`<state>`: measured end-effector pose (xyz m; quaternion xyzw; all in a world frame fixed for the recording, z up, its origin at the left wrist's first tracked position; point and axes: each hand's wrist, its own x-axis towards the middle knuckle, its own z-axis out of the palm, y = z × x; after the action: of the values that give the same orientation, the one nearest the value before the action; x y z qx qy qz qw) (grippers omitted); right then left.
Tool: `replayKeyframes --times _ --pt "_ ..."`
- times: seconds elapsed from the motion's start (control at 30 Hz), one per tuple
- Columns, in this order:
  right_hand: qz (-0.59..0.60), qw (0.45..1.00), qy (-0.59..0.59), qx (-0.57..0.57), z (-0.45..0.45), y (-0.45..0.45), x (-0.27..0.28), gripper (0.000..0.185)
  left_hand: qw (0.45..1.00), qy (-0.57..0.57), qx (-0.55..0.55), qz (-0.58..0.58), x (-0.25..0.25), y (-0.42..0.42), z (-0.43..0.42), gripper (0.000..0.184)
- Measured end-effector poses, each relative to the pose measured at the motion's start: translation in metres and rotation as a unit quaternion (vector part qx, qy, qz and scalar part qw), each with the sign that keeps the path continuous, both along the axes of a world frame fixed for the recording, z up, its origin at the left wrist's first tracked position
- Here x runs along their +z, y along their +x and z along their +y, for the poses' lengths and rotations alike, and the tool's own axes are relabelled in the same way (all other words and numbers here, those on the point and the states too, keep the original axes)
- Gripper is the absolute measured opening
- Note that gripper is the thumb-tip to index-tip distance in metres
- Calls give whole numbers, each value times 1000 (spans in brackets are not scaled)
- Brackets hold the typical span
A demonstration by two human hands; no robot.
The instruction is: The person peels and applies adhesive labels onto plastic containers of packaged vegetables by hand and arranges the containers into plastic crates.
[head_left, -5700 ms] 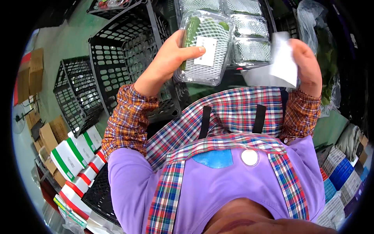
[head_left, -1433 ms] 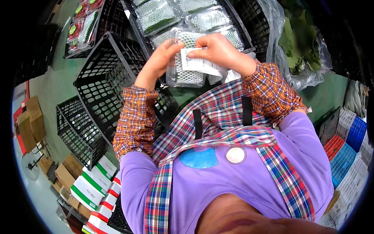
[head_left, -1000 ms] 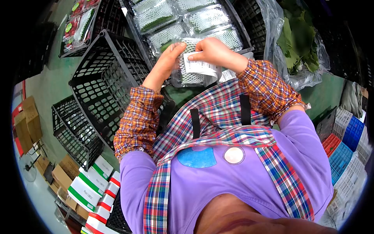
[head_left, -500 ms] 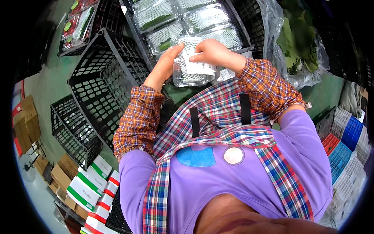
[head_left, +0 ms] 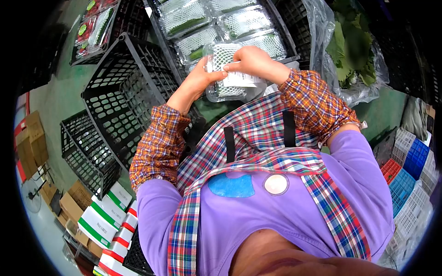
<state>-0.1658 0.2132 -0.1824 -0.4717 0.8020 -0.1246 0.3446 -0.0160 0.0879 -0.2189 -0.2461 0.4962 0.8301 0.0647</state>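
Note:
A clear plastic pack with white foam netting inside lies under both hands, at the near edge of a black crate. My left hand grips its left side, the thumb stretched across the top. My right hand pinches a white label sheet against the pack; the two thumb tips nearly meet at the label's left edge. Behind them, the black crate holds several similar netted packs with green produce showing.
Empty black crates stand at the left. Beyond them, packs with red produce sit in another crate. Leafy greens lie in a plastic bag at the right. White boxes are at lower left, blue and red crates at lower right.
Since half a second ago, my left thumb has moved from the pack's upper left edge to the label's edge beside my right thumb. Earlier, my right hand held the label sheet away from the pack.

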Motion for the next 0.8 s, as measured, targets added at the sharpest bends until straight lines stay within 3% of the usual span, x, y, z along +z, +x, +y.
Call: replayKeyframes --times 0.07,0.2,0.23,0.3,0.33,0.37,0.4,0.47,0.5,0.53,0.57,0.63,0.7,0.8 --pt "-43 998 -22 45 3 -12 -7 43 1000 1 6 -13 13 0 -1 49" --pt "-48 998 -5 49 21 -40 14 45 997 63 21 -36 -17 12 -24 48" --pt "-30 998 3 62 27 -52 24 42 995 11 27 -99 -12 16 -30 47" --pt "-135 991 5 24 39 -74 30 35 997 16 48 -65 -31 25 -44 48" --pt "-296 947 -114 -56 39 -65 39 32 997 1 64 -54 -18 24 -43 48" --pt "-446 857 -221 -133 43 -54 50 30 987 -66 89 -114 -4 24 -37 47" --pt "-539 802 -248 -70 36 -46 55 32 993 -48 81 -72 -2 23 -36 49" --pt "-483 856 -181 -38 12 -7 72 32 997 -32 71 4 20 21 -33 50" --pt "-402 908 -110 -28 5 -1 61 32 997 -25 53 49 45 21 -35 47" --pt "-512 835 -160 -124 4 4 49 34 992 -103 73 16 58 29 -44 45" --pt "-518 825 -176 -143 7 4 49 34 979 -181 92 -16 69 41 -57 44" --pt "-520 821 -205 -115 13 -12 43 34 984 -136 104 59 84 78 -99 47" --pt "-533 810 -207 -132 14 -11 54 32 963 -182 198 -15 99 132 -127 42" --pt "-537 809 -190 -146 12 -7 53 29 900 -277 229 -248 84 207 -157 46"
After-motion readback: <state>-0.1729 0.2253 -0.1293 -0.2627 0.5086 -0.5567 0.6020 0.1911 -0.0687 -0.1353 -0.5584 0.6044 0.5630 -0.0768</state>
